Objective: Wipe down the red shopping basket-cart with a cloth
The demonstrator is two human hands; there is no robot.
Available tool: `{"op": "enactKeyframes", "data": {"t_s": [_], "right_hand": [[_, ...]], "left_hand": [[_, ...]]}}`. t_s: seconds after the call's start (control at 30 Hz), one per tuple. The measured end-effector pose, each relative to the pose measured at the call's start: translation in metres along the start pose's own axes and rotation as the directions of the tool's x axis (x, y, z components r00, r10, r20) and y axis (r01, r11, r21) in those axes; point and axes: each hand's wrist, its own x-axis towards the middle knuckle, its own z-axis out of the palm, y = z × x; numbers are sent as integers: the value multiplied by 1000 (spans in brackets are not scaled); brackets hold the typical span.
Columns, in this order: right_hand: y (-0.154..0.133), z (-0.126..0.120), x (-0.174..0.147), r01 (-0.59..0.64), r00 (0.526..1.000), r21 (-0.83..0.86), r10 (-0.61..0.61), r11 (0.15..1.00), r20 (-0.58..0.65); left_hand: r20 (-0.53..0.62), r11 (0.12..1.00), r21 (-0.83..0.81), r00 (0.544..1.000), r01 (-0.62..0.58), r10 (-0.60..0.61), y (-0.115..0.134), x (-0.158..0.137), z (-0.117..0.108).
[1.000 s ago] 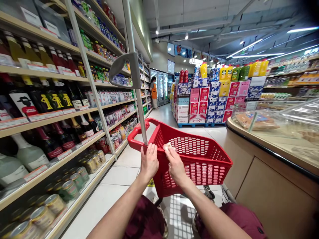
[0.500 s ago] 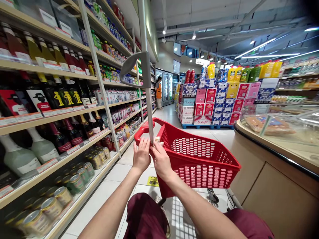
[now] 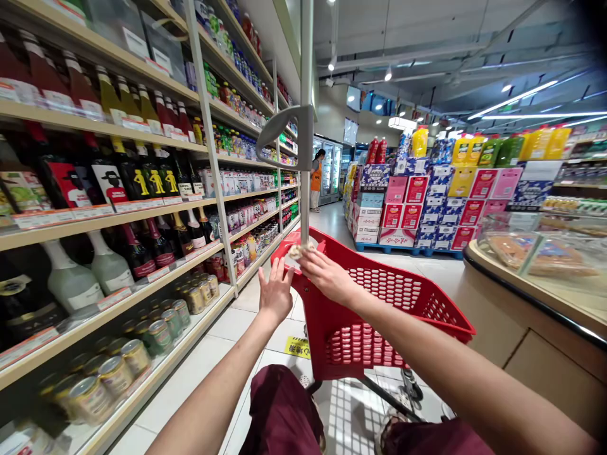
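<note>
A red plastic shopping cart (image 3: 332,335) with perforated sides stands before me. From its handle end rises a metal pole (image 3: 305,202) bearing a grey looped plastic piece (image 3: 289,138). My right hand (image 3: 325,275) is closed on a crumpled whitish cloth (image 3: 300,251), which lies against the cart's rim at the foot of the pole. Fingers spread, my left hand (image 3: 275,291) is by the red handle at its left end. Whether its fingertips touch the handle I cannot tell.
Shelves of bottles and cans (image 3: 161,202) run along the left. To the right is a glass-topped counter (image 3: 535,297). Stacked drink cartons (image 3: 417,208) stand on pallets ahead. A person in an orange vest (image 3: 317,180) is farther down the aisle. A yellow floor sticker (image 3: 297,347) lies below.
My right hand has turned and now shows the whitish cloth at the pole's foot. My left hand has drawn apart from it, fingers spreading. The view has shifted left.
</note>
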Motion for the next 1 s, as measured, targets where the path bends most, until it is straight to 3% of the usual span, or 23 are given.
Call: {"op": "enactKeyframes", "data": {"t_s": [0.07,0.27,0.47,0.67,0.87,0.93,1.0], "right_hand": [[0,1,-4,3,1000,-15,-3,1000,20],[34,-19,41,-188,958,-10,181,982,-223],[3,-2,-4,41,999,-34,-41,999,23],[33,-21,31,-170,974,-38,162,985,-159],[-6,5,-31,48,996,34,-50,998,74],[-4,5,-28,26,998,23,-28,999,65],[9,-4,-7,-70,997,-14,70,997,-18]], "left_hand": [[16,1000,-9,1000,-4,4,-1,0,0],[2,998,-56,1000,1,-1,-4,-2,1],[34,998,-55,999,-9,10,-5,-4,-2],[16,999,-32,1000,-16,17,-4,-5,2],[29,1000,-25,999,-16,17,-3,-6,2],[23,1000,-21,1000,-13,13,-3,-6,3],[25,1000,-17,1000,-9,9,-2,-6,4]]}}
